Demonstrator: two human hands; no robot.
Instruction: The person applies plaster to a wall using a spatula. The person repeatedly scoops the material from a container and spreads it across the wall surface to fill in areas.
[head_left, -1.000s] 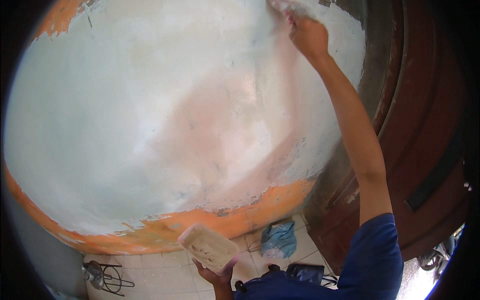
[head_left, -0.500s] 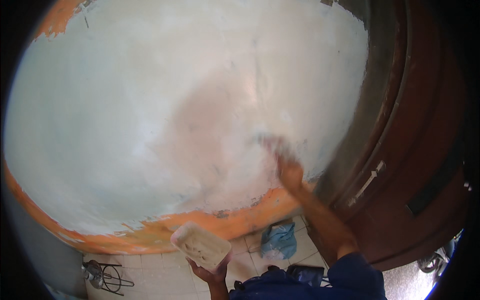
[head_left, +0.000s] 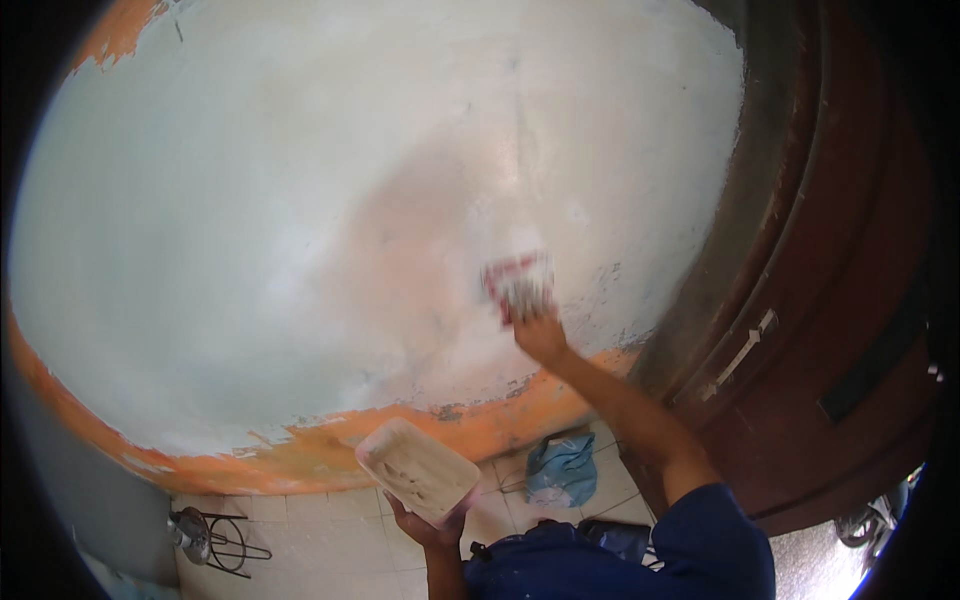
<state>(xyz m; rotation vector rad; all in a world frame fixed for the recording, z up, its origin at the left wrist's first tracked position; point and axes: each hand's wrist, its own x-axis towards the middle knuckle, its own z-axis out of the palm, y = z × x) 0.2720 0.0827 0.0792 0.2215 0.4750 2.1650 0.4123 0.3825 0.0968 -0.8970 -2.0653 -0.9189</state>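
My right hand (head_left: 541, 334) grips a broad putty scraper (head_left: 516, 268), its flat red-and-white face smeared with putty, against the wall (head_left: 250, 190). The scraper is slightly blurred by motion. Pale whitish filler covers most of the wall, with a pinkish-brown patch left of the scraper. Low in front of me, my left hand (head_left: 432, 532) supports a shallow pale pink tub (head_left: 370, 448) from below, fingers wrapped round its near end. Beige putty (head_left: 420, 472) lies inside it, its surface uneven.
An orange painted band (head_left: 340, 437) runs along the wall's foot. A dark red door (head_left: 800, 400) stands at the right. On the tiled floor are a blue bag (head_left: 562, 470) and a metal-framed stool (head_left: 225, 542) at lower left. A motorcycle part shows at far lower right.
My right hand with the scraper has moved a little left, and the scraper's face now shows more clearly. The tub in my left hand has shifted slightly right and up.
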